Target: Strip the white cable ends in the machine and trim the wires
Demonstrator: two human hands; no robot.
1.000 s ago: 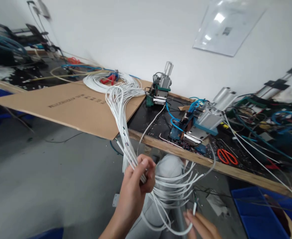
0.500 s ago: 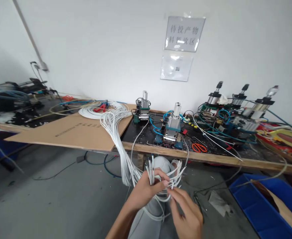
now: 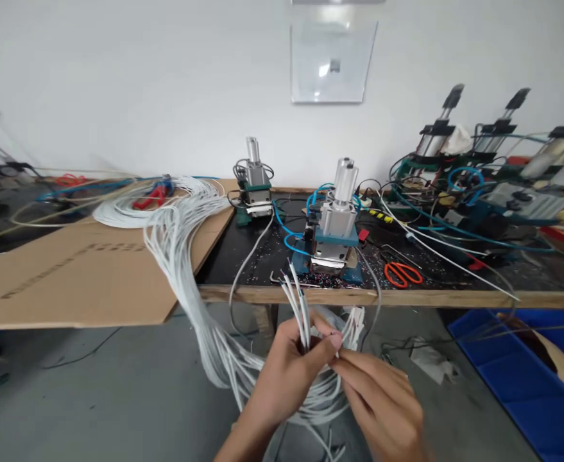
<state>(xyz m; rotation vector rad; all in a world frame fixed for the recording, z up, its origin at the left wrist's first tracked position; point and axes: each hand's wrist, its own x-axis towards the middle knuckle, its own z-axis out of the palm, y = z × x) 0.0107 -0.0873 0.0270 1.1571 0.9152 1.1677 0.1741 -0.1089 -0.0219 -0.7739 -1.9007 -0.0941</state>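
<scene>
My left hand [image 3: 294,369] is closed around several white cables [image 3: 301,314], whose cut ends stick up above the thumb. A few tips show dark or coloured inner wires. Close against it, my right hand [image 3: 378,391] pinches at a cable end near the left thumb; the pinched tip is mostly hidden by the fingers. From my hands the long white cable bundle [image 3: 180,276] hangs below the bench edge and runs up to a coil on the cardboard. More cable loops [image 3: 324,398] hang beneath my hands. Straight ahead stands a small pneumatic machine [image 3: 337,221] on the bench.
A second pneumatic machine [image 3: 255,186] stands farther back left, with several more at right. Orange-handled scissors [image 3: 403,274] lie near the bench edge [image 3: 455,299]. Red-handled pliers [image 3: 154,194] rest on the coil above the cardboard [image 3: 84,282]. A blue bin [image 3: 507,385] sits lower right.
My view has moved closer to the bench and tilted down. Both hands stay together at the cable ends, and the right hand's fingers have drawn closer to the left thumb.
</scene>
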